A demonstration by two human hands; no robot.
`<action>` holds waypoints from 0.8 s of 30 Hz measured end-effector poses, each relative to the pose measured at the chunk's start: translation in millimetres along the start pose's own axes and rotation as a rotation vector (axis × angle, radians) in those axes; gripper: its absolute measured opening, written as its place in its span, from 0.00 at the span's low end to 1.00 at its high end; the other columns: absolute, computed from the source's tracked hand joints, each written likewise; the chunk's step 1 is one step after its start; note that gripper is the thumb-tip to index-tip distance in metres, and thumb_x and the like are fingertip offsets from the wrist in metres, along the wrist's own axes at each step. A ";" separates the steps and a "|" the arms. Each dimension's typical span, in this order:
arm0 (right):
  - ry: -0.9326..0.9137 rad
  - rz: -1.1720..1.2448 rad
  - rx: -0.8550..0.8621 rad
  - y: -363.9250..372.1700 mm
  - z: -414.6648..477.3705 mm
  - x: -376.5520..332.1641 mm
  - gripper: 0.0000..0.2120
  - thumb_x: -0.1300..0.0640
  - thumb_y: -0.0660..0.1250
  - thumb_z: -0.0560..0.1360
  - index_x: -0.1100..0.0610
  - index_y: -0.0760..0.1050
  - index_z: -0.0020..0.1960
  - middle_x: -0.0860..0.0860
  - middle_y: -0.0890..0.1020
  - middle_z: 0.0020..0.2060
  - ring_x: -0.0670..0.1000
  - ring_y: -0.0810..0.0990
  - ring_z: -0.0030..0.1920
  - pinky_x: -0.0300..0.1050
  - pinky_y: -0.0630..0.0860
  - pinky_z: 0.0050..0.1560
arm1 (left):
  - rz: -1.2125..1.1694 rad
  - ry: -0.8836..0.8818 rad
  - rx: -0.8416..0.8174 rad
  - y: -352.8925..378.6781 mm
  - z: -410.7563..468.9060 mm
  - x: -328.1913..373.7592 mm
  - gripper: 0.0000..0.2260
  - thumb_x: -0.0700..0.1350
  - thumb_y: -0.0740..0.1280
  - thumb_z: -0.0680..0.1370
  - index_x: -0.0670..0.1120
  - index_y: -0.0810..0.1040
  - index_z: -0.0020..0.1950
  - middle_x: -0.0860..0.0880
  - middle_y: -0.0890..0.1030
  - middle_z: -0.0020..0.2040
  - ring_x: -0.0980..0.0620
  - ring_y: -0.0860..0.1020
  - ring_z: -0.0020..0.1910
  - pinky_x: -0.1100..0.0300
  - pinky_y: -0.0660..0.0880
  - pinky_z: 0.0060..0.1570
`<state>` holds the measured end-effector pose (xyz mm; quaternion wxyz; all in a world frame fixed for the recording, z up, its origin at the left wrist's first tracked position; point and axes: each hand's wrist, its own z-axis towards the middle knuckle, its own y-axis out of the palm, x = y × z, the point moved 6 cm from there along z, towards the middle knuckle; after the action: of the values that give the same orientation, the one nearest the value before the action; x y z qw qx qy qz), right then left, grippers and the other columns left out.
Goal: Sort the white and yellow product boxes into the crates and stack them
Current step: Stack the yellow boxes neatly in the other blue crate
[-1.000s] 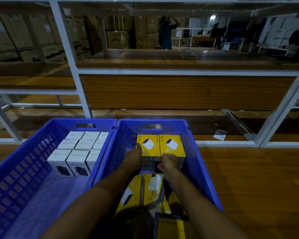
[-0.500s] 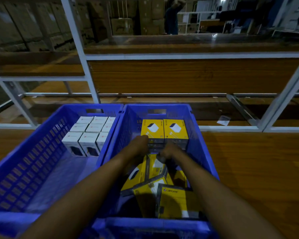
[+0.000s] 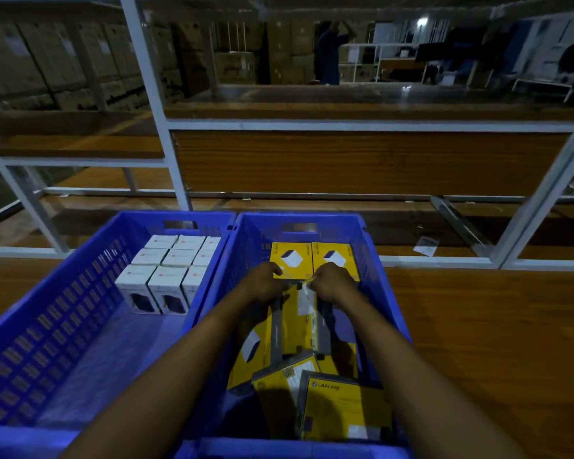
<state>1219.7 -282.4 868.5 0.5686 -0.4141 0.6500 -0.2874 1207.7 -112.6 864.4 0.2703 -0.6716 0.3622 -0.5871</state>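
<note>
Inside the right crate (image 3: 383, 293), my left grip (image 3: 265, 283) and right grip (image 3: 333, 283) both pinch one yellow box (image 3: 294, 329) just before the stacked yellow pair (image 3: 312, 258); white boxes (image 3: 169, 270) stand far back in the left crate (image 3: 47, 326).

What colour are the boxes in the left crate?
The boxes are white; the head view shows them best.

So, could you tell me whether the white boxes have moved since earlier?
No: the white boxes remain packed against the left crate's far right corner.
</note>
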 end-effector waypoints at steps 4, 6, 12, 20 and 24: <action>-0.189 0.165 0.274 -29.0 -7.6 -10.1 0.14 0.52 0.57 0.83 0.57 0.78 0.57 0.57 0.82 0.54 0.60 0.78 0.54 0.48 0.73 0.47 | -0.067 -0.010 0.200 -13.3 -2.5 7.8 0.26 0.54 0.66 0.79 0.40 0.70 0.72 0.39 0.78 0.64 0.41 0.77 0.61 0.53 0.73 0.56; -0.220 0.293 0.401 -41.3 -12.1 -12.6 0.14 0.53 0.55 0.84 0.58 0.77 0.57 0.57 0.82 0.51 0.58 0.78 0.51 0.48 0.71 0.46 | -0.223 -0.009 0.294 -19.8 -6.7 15.0 0.24 0.58 0.63 0.80 0.42 0.74 0.67 0.43 0.81 0.60 0.43 0.79 0.58 0.52 0.75 0.55; -0.050 0.861 0.502 -44.2 -13.4 -2.7 0.08 0.52 0.61 0.82 0.54 0.76 0.54 0.56 0.82 0.50 0.56 0.81 0.49 0.51 0.77 0.48 | -0.979 -0.060 0.083 -12.0 -9.6 37.7 0.13 0.50 0.65 0.81 0.42 0.82 0.55 0.42 0.86 0.48 0.44 0.85 0.46 0.53 0.82 0.44; 0.056 1.197 -0.079 -12.9 -5.6 -20.0 0.19 0.44 0.66 0.78 0.57 0.81 0.58 0.57 0.86 0.50 0.60 0.85 0.52 0.61 0.81 0.53 | -1.160 -0.143 0.419 -30.8 4.7 12.0 0.18 0.53 0.66 0.80 0.38 0.79 0.56 0.39 0.84 0.50 0.40 0.83 0.46 0.50 0.80 0.41; -0.002 1.254 -0.128 -10.1 -12.2 -27.5 0.10 0.58 0.67 0.77 0.59 0.78 0.58 0.57 0.85 0.53 0.59 0.84 0.53 0.54 0.82 0.47 | -1.205 -0.166 0.419 -29.6 4.6 4.1 0.18 0.53 0.65 0.80 0.39 0.78 0.59 0.40 0.83 0.51 0.41 0.83 0.46 0.51 0.79 0.40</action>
<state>1210.2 -264.8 893.2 0.6040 0.0122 0.7845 0.1404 1217.4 -98.7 889.4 0.0457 -0.7335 -0.2234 -0.6403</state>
